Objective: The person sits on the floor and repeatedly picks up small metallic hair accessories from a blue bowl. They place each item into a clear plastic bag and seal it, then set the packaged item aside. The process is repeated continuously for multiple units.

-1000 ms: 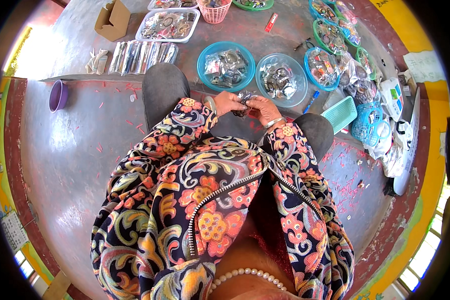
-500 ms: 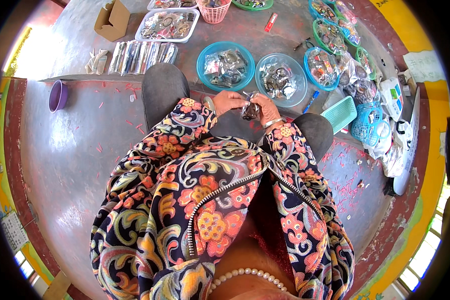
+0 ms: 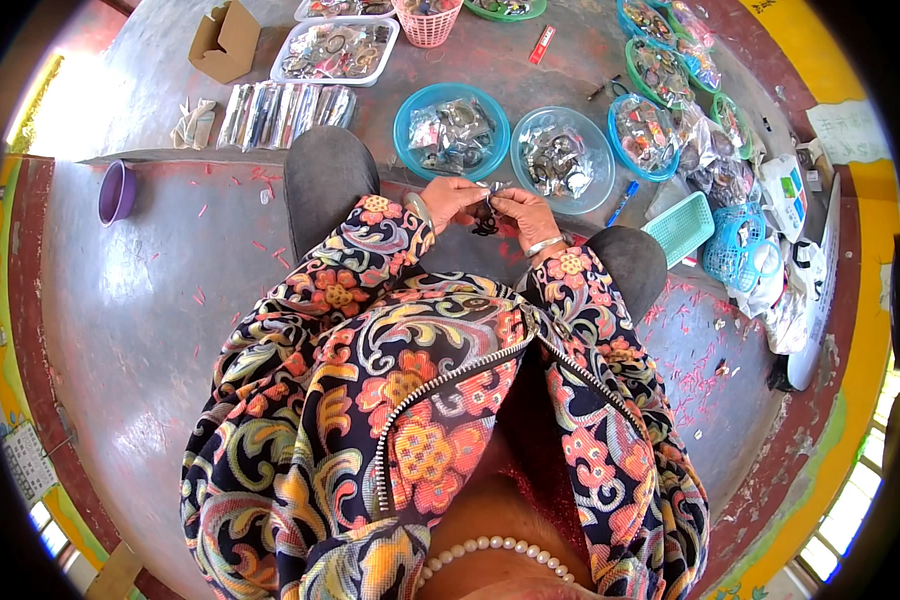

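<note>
Both hands pinch one small dark piece (image 3: 486, 218) btwn your knees: left hand (image 3: 450, 197) and right hand (image 3: 523, 211) closed on it w/ fingertips. Grip's tiny, so it could slip to the floor (image 3: 150, 320), short of the blue bowl (image 3: 451, 132).

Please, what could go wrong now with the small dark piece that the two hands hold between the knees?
1. The left hand and right hand pinch the small dark piece in the air above the floor; if it slips, it may fall between the knees and be hard to find.
2. The blue bowl and the clear bowl stand close ahead; a quick reach could perhaps tip one.
</note>
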### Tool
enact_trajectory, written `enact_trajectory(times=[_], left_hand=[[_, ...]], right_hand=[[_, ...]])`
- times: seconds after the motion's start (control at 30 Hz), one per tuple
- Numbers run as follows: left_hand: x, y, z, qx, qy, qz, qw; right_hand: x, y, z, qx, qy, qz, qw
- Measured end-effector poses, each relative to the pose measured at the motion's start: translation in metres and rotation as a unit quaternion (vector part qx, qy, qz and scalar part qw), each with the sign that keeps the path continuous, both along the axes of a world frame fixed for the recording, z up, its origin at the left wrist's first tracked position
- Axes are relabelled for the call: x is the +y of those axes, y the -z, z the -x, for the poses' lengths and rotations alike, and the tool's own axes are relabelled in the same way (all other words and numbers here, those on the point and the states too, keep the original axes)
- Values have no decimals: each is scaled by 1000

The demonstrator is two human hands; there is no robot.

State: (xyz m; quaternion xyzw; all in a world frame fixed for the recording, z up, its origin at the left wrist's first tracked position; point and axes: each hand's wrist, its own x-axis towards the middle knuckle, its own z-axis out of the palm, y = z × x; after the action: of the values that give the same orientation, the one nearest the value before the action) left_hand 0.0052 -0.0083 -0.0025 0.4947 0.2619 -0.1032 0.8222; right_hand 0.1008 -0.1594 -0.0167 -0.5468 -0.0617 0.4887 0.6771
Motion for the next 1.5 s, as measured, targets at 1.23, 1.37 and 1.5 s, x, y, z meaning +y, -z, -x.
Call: enact_trajectory(times=[1.23, 1.37, 1.5], left_hand=[[0, 9, 0, -21, -97, 111, 989], [2, 12, -3, -24, -28, 103, 994], [0, 15, 0, -45, -4, 103, 994]], right_hand=[[2, 17, -7, 3, 48, 29, 998], [1, 17, -8, 24, 47, 0, 999], [2, 9, -5, 34, 40, -15, 999]])
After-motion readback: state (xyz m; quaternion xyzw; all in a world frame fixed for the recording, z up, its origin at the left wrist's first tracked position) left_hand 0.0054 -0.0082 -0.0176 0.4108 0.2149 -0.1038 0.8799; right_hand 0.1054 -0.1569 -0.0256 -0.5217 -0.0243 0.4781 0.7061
